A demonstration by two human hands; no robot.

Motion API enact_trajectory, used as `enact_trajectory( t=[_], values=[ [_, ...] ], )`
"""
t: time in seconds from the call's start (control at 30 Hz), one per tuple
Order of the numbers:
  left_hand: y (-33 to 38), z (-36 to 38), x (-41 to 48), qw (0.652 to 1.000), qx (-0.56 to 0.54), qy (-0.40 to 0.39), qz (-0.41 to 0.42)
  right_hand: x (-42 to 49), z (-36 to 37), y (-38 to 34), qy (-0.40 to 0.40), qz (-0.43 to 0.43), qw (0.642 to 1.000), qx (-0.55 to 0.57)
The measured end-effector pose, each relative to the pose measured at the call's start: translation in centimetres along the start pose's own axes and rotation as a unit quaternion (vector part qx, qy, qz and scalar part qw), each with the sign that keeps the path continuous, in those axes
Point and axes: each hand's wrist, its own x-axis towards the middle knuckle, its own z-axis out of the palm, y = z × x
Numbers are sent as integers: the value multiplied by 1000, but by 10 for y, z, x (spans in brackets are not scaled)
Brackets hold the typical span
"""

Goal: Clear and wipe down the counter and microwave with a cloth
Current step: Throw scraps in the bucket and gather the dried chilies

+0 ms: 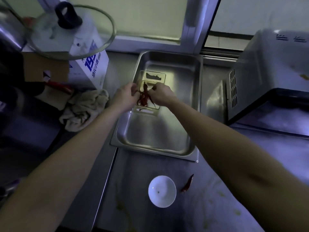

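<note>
Now left hand (pixel 124 96) and right hand (pixel 161 96) pinch chillies (pixel 143 97) over the box (pixel 153 76), fingers curled, clearing the bench (pixel 217 198), I'd say; cloth (pixel 83 111) at nine o'clock.

- Dim overall, with a blue-violet cast on the grey metal counter (pixel 209 198).
- The palest light comes from the frosted window panel (pixel 127 15) at the top.
- Soft sheen lies on the rectangular stainless steel tray (pixel 155 131).
- The edges bend from the wide-angle lens, and the round glass pot lid (pixel 50 39) is blurred.
</note>
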Motion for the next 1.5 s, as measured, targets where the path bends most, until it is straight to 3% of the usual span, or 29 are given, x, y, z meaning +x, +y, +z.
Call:
enact_trajectory(
  t=[0.17, 0.27, 0.47, 0.7, 0.83, 1.0, 1.5],
  values=[
    [1, 9, -66, 975, 174, 32, 132, -62, -6, 21, 69, -73, 993, -65],
    [7, 19, -105, 957, 218, 42, 185, -109, -11, 48, 104, -82, 990, -51],
    [17, 64, -182, 943, 251, 2, 218, -211, -5, 138, 137, -10, 988, -77],
    [12, 104, -245, 936, 248, -48, 246, -247, 40, 207, -3, 174, 978, -118],
    [10, 106, -265, 931, 239, -71, 266, -239, 52, 207, 0, 191, 976, -107],
    [-11, 119, -287, 912, 268, -175, 255, -233, 61, 206, -46, 206, 972, -107],
    [-34, 102, -272, 925, 251, -176, 223, -235, 68, 196, -82, 199, 971, -109]
  ],
)
